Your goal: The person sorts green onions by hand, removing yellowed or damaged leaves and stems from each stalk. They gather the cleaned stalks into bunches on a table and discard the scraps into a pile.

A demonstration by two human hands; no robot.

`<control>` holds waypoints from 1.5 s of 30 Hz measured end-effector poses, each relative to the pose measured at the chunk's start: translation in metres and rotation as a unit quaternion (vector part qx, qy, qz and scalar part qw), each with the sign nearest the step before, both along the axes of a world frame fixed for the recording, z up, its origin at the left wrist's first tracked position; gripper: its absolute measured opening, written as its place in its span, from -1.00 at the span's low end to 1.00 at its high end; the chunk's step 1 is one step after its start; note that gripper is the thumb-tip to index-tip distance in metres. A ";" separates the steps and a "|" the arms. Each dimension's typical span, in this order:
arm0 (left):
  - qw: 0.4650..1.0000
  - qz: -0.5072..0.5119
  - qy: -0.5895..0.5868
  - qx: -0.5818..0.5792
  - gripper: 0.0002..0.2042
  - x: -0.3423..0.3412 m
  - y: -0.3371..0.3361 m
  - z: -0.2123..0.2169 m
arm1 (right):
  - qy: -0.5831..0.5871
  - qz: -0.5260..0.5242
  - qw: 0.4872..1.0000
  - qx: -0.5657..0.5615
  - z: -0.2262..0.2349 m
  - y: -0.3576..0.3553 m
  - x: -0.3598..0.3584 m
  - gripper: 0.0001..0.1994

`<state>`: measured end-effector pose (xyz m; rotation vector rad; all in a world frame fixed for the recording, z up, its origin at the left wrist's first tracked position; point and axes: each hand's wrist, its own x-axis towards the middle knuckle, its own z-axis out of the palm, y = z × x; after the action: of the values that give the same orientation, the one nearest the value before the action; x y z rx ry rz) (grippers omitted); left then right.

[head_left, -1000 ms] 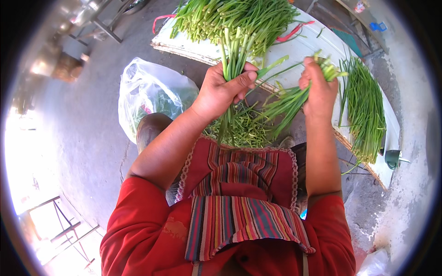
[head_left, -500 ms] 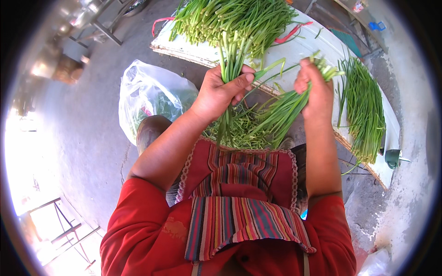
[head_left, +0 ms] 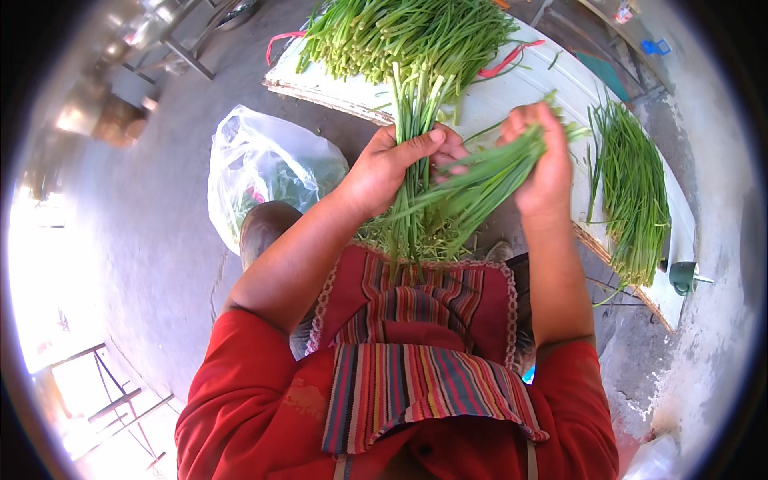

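My left hand (head_left: 392,166) is closed around a small bunch of garlic chives (head_left: 414,104), pale cut ends up and green leaves hanging down. Its thumb presses across the stalks. To the right, my right hand (head_left: 546,164) grips another bunch of chives (head_left: 492,180), whose leaves sweep down and left toward the left hand. Some of those leaves are smeared by motion. Beyond the hands, a big heap of chives (head_left: 408,36) lies on a white board (head_left: 552,80). A flatter pile of chives (head_left: 632,188) rests at the board's right end.
Left of my knees stands a clear plastic bag (head_left: 272,172) with greens inside. Loose trimmings (head_left: 424,232) lie between my feet. Red ties (head_left: 512,58) sit by the heap. A dark green cup (head_left: 682,277) is at the board's right edge, near the wall (head_left: 720,240).
The left hand's bunch has shifted slightly right and down. The right hand has turned, and its bunch now swings higher, with the leaf ends closer to my left hand.
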<state>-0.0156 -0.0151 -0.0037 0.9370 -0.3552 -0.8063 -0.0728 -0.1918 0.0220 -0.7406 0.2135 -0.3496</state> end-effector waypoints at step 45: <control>0.980 -0.101 -0.103 0.137 -0.81 0.011 0.018 0.012 | 0.003 0.055 0.997 -0.058 -0.009 -0.018 0.004 -0.72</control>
<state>-0.0043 0.0026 0.0080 1.2621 -0.5353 -0.9614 -0.0685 -0.2103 0.0134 -0.8639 0.1586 -0.2574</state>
